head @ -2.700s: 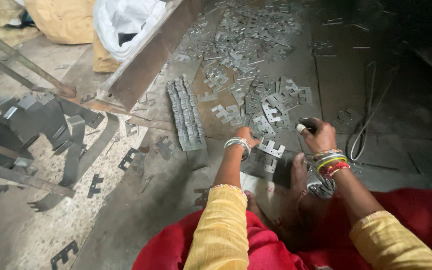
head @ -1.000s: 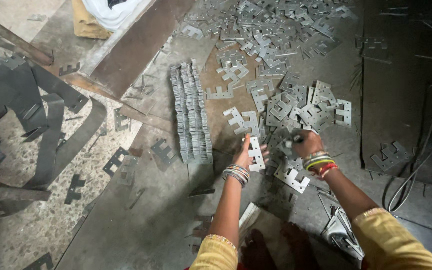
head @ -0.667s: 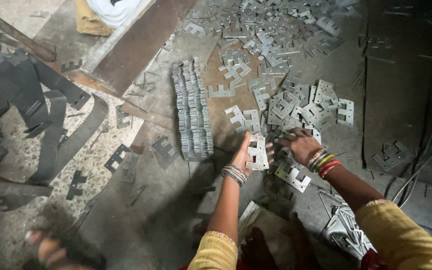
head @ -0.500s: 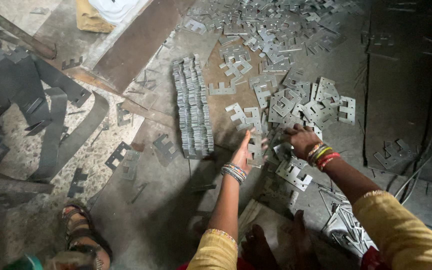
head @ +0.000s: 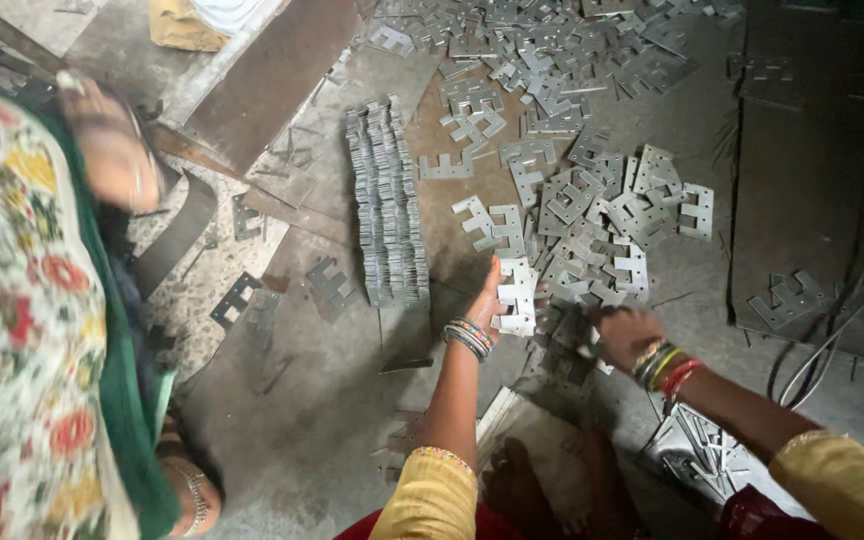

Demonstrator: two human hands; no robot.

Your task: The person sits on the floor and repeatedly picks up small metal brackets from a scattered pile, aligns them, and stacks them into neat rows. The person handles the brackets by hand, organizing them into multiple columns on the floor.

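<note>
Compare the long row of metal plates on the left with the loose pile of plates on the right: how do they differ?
The row of plates is packed on edge in tidy lines, while the loose pile lies flat and scattered, overlapping at random. The row sits clear of both hands; the pile is being handled, the left hand gripping a small stack of plates at its near edge and the right hand resting in it. Both look like the same grey notched stampings on the floor.

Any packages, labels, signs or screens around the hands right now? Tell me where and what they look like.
No labels, signs or screens show.
Sack: top left edge, tan, crumpled, white cloth or plastic above it; the only package-like thing.
Left hand holds a small stack of plates, bare grey metal, unmarked.
Right hand rests in the loose plate pile, also unmarked.
</note>
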